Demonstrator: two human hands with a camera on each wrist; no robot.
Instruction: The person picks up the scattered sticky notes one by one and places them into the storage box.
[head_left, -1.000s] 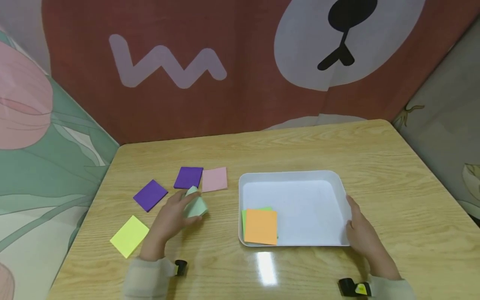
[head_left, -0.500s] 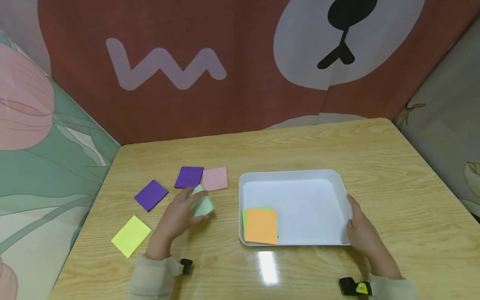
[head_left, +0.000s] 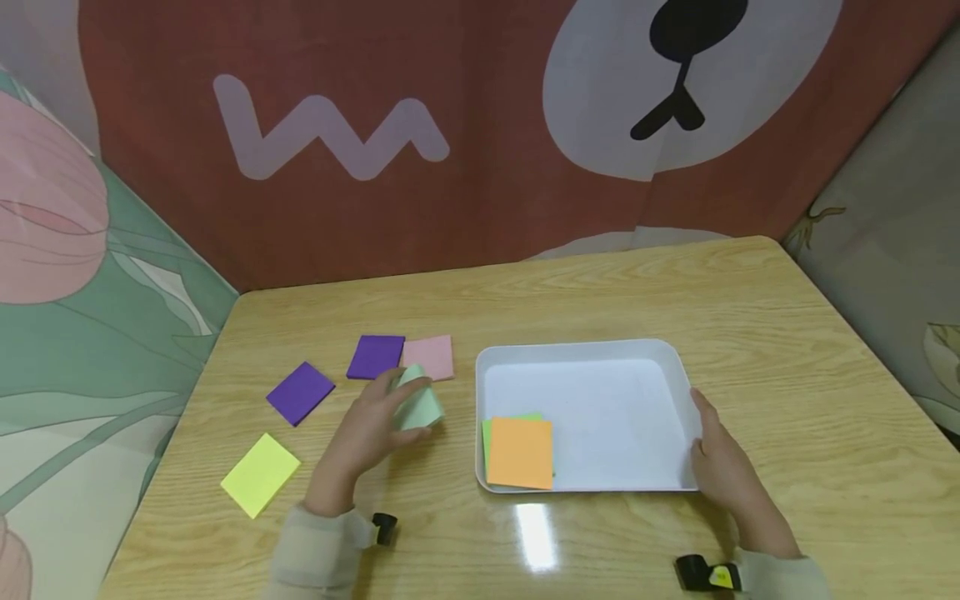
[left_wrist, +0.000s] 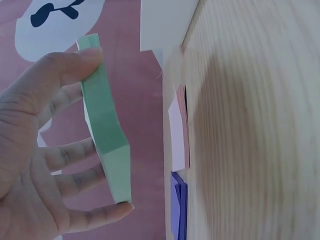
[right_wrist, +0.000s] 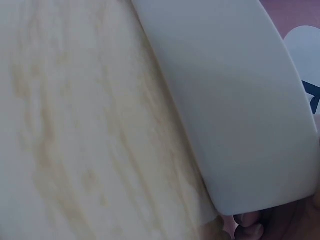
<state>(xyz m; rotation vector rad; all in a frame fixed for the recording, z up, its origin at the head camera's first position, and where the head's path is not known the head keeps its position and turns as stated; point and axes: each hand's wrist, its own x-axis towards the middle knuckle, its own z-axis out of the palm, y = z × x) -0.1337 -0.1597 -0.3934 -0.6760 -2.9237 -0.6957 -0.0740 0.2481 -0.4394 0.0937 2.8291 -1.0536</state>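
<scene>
My left hand (head_left: pixel 366 429) holds a pale green sticky-note pad (head_left: pixel 420 408) above the table, between the thumb and the fingers. In the left wrist view the pad (left_wrist: pixel 107 120) stands on edge and is bent, with the fingers spread along its far side. My right hand (head_left: pixel 726 467) grips the right end of a white tray (head_left: pixel 585 354). In the right wrist view only some curled fingers (right_wrist: pixel 250 227) show under the tray's (right_wrist: pixel 230 100) corner. An orange pad (head_left: pixel 521 452) lies in the tray's near left corner, over a bright green one (head_left: pixel 487 442) that is mostly hidden.
Left of the tray, a pink pad (head_left: pixel 433 357) lies against a purple pad (head_left: pixel 375 357). A second purple pad (head_left: pixel 300 393) and a yellow pad (head_left: pixel 260 475) lie further left on the wooden table (head_left: pixel 600 300). A printed cloth (head_left: pixel 487 192) hangs behind the table.
My left hand has moved right toward the tray, carrying the pale green pad with it. The right hand and the tray have stayed in place.
</scene>
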